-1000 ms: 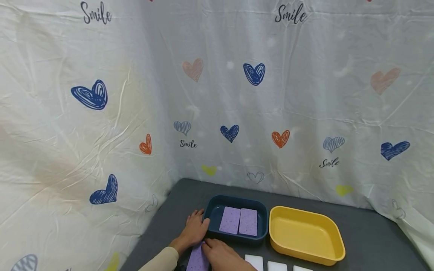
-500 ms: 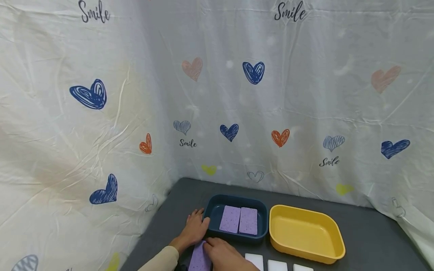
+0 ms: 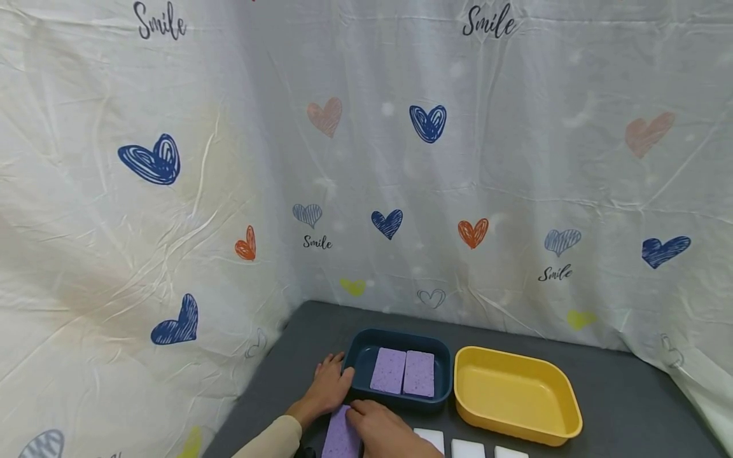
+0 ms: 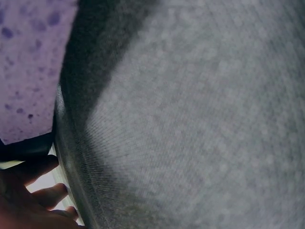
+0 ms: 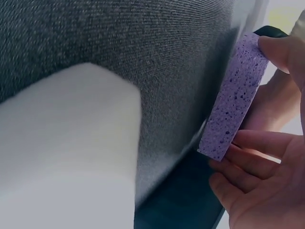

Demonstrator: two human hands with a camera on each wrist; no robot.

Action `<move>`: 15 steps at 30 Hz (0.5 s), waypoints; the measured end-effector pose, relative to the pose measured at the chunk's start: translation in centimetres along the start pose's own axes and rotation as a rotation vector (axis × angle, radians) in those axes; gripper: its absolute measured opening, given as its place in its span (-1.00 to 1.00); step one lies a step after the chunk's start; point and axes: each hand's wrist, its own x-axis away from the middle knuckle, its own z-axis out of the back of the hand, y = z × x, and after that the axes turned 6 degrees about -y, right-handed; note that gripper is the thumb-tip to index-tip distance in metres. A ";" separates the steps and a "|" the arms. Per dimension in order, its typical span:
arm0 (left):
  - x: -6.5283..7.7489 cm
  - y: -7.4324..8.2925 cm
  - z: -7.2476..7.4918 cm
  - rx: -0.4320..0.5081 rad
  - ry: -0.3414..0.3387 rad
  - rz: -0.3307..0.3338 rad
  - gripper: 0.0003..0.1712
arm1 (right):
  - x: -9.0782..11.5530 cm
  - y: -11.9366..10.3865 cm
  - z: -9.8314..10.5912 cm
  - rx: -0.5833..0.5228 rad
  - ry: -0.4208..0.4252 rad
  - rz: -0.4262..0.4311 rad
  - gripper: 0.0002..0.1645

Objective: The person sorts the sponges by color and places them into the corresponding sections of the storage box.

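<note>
My right hand [image 3: 389,432] pinches a purple speckled sponge [image 3: 340,436] just in front of the dark blue tray [image 3: 395,402]. The right wrist view shows the thumb at one end of that sponge [image 5: 233,100] and the fingers at the other. At the tray's left side rests my left hand [image 3: 328,388], fingers extended and thumb at the front left corner. Two more purple sponges, a left one [image 3: 389,371] and a right one [image 3: 419,373], lie side by side in the tray. In the left wrist view the held sponge [image 4: 31,71] overlaps the dark tray wall near my fingers [image 4: 50,196].
To the right of the blue tray stands a yellow tray [image 3: 518,434]. Three white blocks sit in a row along the near edge of the view, the middle one [image 3: 468,449] cut off below. A heart-printed curtain [image 3: 498,159] hangs behind and left of the grey table [image 3: 321,324].
My right hand has shifted slightly to the right with the purple sponge. The left hand and both trays stay where they were.
</note>
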 end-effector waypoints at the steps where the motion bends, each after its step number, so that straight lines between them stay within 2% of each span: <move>1: 0.0 0.0 0.0 0.001 0.001 -0.001 -0.42 | 0.0 0.0 0.1 -0.002 0.001 0.005 -0.02; 15: 0.0 0.0 0.1 -0.001 -0.004 -0.004 -0.42 | 0.7 0.0 1.4 -0.057 -0.046 0.018 -0.06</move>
